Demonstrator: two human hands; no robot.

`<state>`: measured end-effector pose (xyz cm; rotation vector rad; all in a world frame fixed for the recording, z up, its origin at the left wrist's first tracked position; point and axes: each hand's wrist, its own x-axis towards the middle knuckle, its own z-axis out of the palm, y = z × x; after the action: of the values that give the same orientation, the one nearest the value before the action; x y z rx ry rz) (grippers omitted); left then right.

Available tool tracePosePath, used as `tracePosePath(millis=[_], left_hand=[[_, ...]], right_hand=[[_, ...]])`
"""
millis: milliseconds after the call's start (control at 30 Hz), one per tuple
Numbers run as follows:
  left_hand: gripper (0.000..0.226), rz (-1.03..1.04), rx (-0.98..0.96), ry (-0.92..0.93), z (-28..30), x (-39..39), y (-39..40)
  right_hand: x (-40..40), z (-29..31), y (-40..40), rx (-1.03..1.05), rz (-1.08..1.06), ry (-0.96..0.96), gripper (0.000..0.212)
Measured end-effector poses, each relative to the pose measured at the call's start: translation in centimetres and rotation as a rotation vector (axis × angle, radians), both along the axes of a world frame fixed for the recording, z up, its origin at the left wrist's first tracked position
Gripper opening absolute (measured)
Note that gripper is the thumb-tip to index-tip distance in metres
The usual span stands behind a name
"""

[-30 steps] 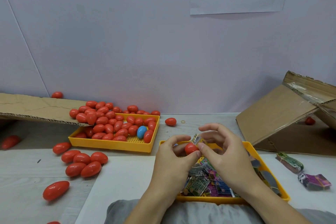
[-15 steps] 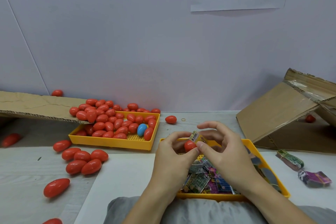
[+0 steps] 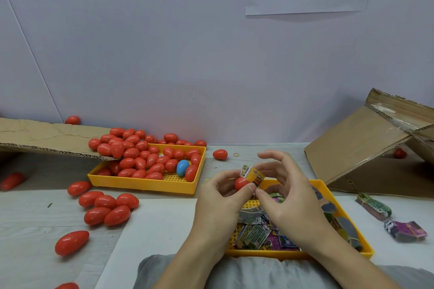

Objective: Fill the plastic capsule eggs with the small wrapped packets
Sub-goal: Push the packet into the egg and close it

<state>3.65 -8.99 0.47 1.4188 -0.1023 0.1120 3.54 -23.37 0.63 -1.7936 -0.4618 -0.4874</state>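
1. Cardboard point(image 3: 47, 135) slopes down at far left, and loose red eggs point(image 3: 106, 209) lie scattered on the worktop point(image 3: 35, 230) below it.
2. Next along, a yellow tray point(image 3: 141, 182) holds a heap of red eggs and one blue egg point(image 3: 182, 167).
3. Left hand point(image 3: 220, 206), in the middle, has thumb and fingers curled round a red egg half point(image 3: 242, 183), held above the near tray; its open mouth seems to face up and to the right.
4. Packet point(image 3: 252, 174) sticks out of that mouth, its long axis tilted up and left, only partly in.
5. Right hand point(image 3: 288, 201) pinches the packet's lower edge with thumb and forefinger, other fingers spread; I reckon it is the one to push the packet down into the half.
6. Under both hands, a second tray point(image 3: 338, 209) holds more packets; bundles point(image 3: 404, 230) and a tilted box point(image 3: 364, 147) lie further right.
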Motion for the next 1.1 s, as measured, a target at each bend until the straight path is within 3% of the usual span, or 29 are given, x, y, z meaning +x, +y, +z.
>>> tracePosePath(millis=[300,867,1100], left_hand=[[0.031,-0.005,-0.188,0.054,-0.12,0.39,0.01],[0.027,-0.020,-0.014,0.005,0.39,-0.37,-0.14],[0.022,-0.021,-0.056,0.027,0.37,-0.24,-0.16]], right_hand=[[0.08,-0.11,-0.05,0.027,-0.035,-0.013,0.054],[0.03,0.07,0.11,0.030,-0.075,-0.045,0.044],[-0.16,0.21,0.32,0.014,-0.068,-0.050,0.047]])
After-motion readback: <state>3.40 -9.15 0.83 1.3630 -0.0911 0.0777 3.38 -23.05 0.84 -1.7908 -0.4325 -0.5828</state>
